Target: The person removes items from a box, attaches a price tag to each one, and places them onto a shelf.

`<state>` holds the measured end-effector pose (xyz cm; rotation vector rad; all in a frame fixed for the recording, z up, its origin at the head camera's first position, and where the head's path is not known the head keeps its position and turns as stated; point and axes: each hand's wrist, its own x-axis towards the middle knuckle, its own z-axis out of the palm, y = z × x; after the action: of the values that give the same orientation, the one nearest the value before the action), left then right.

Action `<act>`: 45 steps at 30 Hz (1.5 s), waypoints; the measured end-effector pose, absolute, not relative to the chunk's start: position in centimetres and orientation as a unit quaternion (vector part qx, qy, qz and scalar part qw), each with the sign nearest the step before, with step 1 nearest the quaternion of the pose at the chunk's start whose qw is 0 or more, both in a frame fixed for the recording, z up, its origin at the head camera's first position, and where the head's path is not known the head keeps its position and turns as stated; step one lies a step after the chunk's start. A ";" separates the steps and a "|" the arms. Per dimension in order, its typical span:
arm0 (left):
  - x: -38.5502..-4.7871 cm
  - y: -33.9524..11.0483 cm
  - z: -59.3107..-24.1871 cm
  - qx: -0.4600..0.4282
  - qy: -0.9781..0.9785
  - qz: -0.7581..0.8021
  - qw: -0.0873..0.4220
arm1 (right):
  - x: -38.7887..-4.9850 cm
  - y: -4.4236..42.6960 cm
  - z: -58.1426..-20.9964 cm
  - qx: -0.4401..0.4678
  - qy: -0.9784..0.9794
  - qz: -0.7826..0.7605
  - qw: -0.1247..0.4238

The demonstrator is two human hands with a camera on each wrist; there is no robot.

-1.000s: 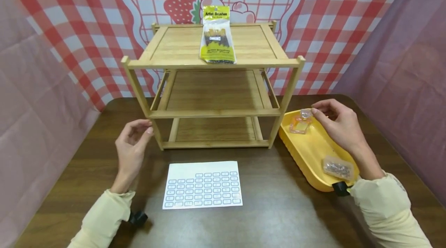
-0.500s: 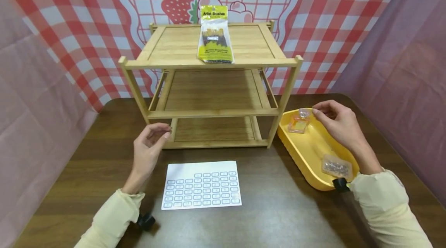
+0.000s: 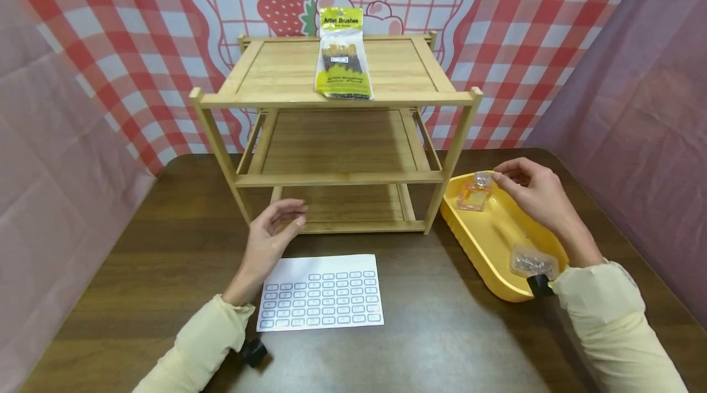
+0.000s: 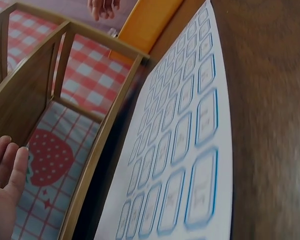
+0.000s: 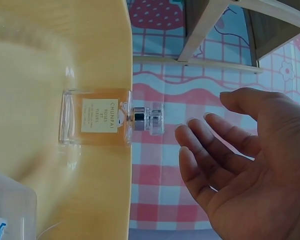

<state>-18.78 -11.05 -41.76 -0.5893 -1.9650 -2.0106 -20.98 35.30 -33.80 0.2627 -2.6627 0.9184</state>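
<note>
My left hand point(image 3: 269, 244) hovers above the far left corner of a white sheet of blue-framed labels point(image 3: 331, 298), before the lowest shelf of a wooden rack point(image 3: 339, 179). Its fingers are loosely bent and hold nothing. On the right, my right hand point(image 3: 536, 193) is beside the clear cap of a perfume bottle point(image 3: 473, 198), which stands in a yellow tray point(image 3: 480, 267). In the right wrist view a gap separates the relaxed fingertips point(image 5: 182, 131) from the cap, and the bottle's label reads CHUNPAI.
A clear plastic box point(image 3: 533, 263) with small metallic-looking contents lies at the tray's near end. A pack of artist brushes point(image 3: 344, 64) with a small white label is on the rack's top shelf. Checked cloth point(image 3: 513, 24) hangs behind the rack.
My left hand has moved right, from beside the rack's left leg to above the label sheet's far left corner. My right hand stays by the perfume bottle, almost unmoved.
</note>
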 end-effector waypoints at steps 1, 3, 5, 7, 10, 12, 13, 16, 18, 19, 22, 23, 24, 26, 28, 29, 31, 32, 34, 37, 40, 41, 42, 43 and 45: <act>-18.8 -10.9 -41.8 -0.205 -0.679 -0.693 0.129 | -21.1 35.4 -33.8 0.092 -0.930 0.321 0.154; -18.8 -10.5 -41.8 -0.210 -0.682 -0.690 0.120 | -21.2 35.5 -33.9 0.090 -0.931 0.319 0.150; -18.8 -10.1 -41.8 -0.213 -0.685 -0.688 0.112 | -21.4 35.6 -33.9 0.087 -0.933 0.317 0.147; -18.8 -9.7 -41.7 -0.217 -0.686 -0.686 0.104 | -21.6 35.7 -33.9 0.083 -0.934 0.316 0.143; -18.8 -9.1 -41.6 -0.221 -0.682 -0.691 0.090 | -21.9 35.8 -33.9 0.079 -0.936 0.315 0.137; -18.8 -8.6 -41.6 -0.224 -0.679 -0.694 0.084 | -22.1 35.9 -34.0 0.078 -0.936 0.315 0.134; -18.8 -8.4 -41.6 -0.225 -0.678 -0.695 0.082 | -22.2 36.0 -34.0 0.077 -0.937 0.314 0.132; -18.8 -7.8 -41.6 -0.228 -0.675 -0.698 0.076 | -22.6 36.3 -34.2 0.076 -0.940 0.310 0.122; -18.7 -7.4 -41.7 -0.230 -0.673 -0.699 0.070 | -22.8 36.6 -34.5 0.075 -0.942 0.307 0.112; -18.7 -7.2 -41.7 -0.232 -0.673 -0.699 0.067 | -22.9 36.7 -34.7 0.074 -0.944 0.305 0.107; -18.6 -6.8 -41.8 -0.236 -0.670 -0.701 0.057 | -23.1 37.0 -35.2 0.076 -0.946 0.300 0.095; -18.6 -6.7 -41.9 -0.237 -0.670 -0.702 0.055 | -23.1 37.0 -35.3 0.077 -0.946 0.300 0.092; -18.6 -6.6 -42.0 -0.240 -0.668 -0.703 0.053 | -23.2 37.1 -35.4 0.077 -0.947 0.300 0.089; -18.6 -6.3 -42.1 -0.243 -0.664 -0.706 0.050 | -23.3 37.2 -35.6 0.079 -0.947 0.301 0.083; -18.7 -6.0 -42.2 -0.247 -0.659 -0.709 0.048 | -23.3 37.2 -35.7 0.077 -0.947 0.304 0.075; -18.7 -5.8 -42.2 -0.250 -0.656 -0.710 0.047 | -23.4 37.2 -35.8 0.077 -0.947 0.305 0.070; -18.7 -5.4 -42.2 -0.252 -0.652 -0.714 0.042 | -23.5 37.1 -35.8 0.078 -0.946 0.307 0.062; -18.7 -5.2 -42.3 -0.253 -0.649 -0.717 0.038 | -23.5 37.1 -35.9 0.079 -0.946 0.308 0.058; -18.7 -4.8 -42.3 -0.254 -0.644 -0.721 0.032 | -23.6 37.1 -36.0 0.082 -0.946 0.310 0.053; -18.6 -4.1 -42.4 -0.253 -0.638 -0.727 0.020 | -23.7 37.1 -36.2 0.087 -0.945 0.310 0.052; -18.5 -3.4 -42.5 -0.253 -0.637 -0.728 0.010 | -23.7 37.1 -36.3 0.087 -0.945 0.310 0.049; -18.5 -3.2 -42.5 -0.252 -0.635 -0.730 0.005 | -23.8 37.2 -36.4 0.086 -0.946 0.310 0.047; -18.5 -3.1 -42.6 -0.250 -0.634 -0.731 0.002 | -23.8 37.2 -36.4 0.086 -0.945 0.311 0.045; -18.5 -2.9 -42.6 -0.250 -0.633 -0.732 -0.001 | -23.9 37.3 -36.5 0.086 -0.946 0.310 0.045; -18.4 -2.5 -42.6 -0.245 -0.631 -0.736 -0.010 | -24.0 37.4 -36.6 0.087 -0.945 0.311 0.042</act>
<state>-18.43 -2.49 -42.65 -0.7758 -1.9950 -2.3267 -23.99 37.37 -36.62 0.2650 -2.8931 0.9530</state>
